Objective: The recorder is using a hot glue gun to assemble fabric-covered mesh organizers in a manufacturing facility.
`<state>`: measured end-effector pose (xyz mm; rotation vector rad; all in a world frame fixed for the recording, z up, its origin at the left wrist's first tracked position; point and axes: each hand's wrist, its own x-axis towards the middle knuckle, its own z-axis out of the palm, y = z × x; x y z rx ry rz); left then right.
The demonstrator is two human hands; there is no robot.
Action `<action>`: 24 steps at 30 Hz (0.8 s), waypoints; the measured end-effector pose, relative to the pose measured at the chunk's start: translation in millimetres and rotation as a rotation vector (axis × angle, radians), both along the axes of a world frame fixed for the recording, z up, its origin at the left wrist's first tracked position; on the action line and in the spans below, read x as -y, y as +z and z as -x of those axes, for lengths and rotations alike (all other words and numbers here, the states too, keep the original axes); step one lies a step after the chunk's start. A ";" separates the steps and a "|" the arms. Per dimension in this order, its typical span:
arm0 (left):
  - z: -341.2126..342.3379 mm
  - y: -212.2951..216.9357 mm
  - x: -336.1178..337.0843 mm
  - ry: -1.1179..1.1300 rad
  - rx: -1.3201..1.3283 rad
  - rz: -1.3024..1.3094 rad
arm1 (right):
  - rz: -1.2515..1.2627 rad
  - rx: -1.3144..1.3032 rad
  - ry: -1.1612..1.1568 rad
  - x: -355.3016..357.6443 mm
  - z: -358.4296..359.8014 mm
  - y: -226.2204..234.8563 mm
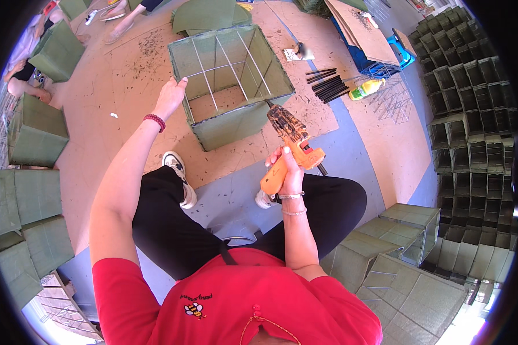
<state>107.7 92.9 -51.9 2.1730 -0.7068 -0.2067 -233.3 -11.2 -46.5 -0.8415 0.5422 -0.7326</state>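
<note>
A green mesh-covered box (224, 137) with an open top stands before me, thin metal rods (227, 63) crossing its opening. At its left rim my left hand (170, 98) is closed, pinching the edge near the end of the cross rod. My right hand (292, 169) is wrapped round the orange handle of a hot glue gun (296, 141). Dark brown residue coats the gun's front. Its nozzle points up and left, at the box's near right rim; whether it touches cannot be told. A black stick pokes out of the gun's rear.
Black glue sticks (330, 87) lie on the cardboard (138, 86) to the right, beside a yellow-green bottle (367, 89) and wire grids (394, 103). Stacked green boxes (466, 144) line the right side. More boxes (37, 132) stand left, near other people's legs (124, 23).
</note>
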 end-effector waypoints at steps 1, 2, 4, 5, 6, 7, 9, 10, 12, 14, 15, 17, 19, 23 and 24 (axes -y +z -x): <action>-1.0 0.0 0.3 0.001 0.000 -0.001 | -0.001 0.000 0.001 -0.9 0.4 0.9; -2.0 0.1 0.9 -0.001 0.004 -0.012 | -0.004 0.005 0.012 -1.7 1.0 1.5; -0.8 3.1 2.4 -0.002 0.007 -0.023 | -0.008 0.010 0.024 -2.7 2.0 2.7; 1.3 6.1 4.0 -0.001 0.007 -0.028 | -0.004 0.013 0.029 -3.2 2.3 3.2; 3.4 9.1 5.4 0.001 0.008 -0.034 | 0.000 0.016 0.034 -3.5 2.3 3.8; 1.4 7.4 5.1 0.006 0.008 -0.035 | -0.001 0.017 0.039 -5.3 1.4 6.0; -2.8 4.3 4.8 0.022 0.045 -0.050 | -0.034 0.057 0.034 -8.6 -0.1 12.2; 1.8 9.9 6.5 0.023 0.044 -0.051 | -0.035 0.056 0.035 -7.8 0.7 13.4; 12.1 20.6 12.0 0.014 0.030 -0.040 | -0.043 0.046 0.058 -6.0 2.8 15.3; 12.1 22.3 13.2 0.011 0.029 -0.032 | -0.052 0.057 0.088 -5.1 4.3 13.7; 11.7 23.3 13.9 0.000 0.028 -0.022 | -0.059 0.067 0.111 -4.9 4.9 13.4; 12.2 24.9 16.6 0.009 0.023 -0.037 | -0.065 0.064 0.132 -5.5 6.5 16.7; 13.3 27.1 19.3 0.017 0.019 -0.050 | -0.069 0.062 0.152 -5.7 7.5 20.2; 17.1 33.0 25.8 0.007 0.017 -0.065 | -0.084 0.067 0.184 -6.1 8.3 25.3; 18.3 34.5 27.2 0.004 0.010 -0.058 | -0.079 0.077 0.205 -6.2 8.7 25.7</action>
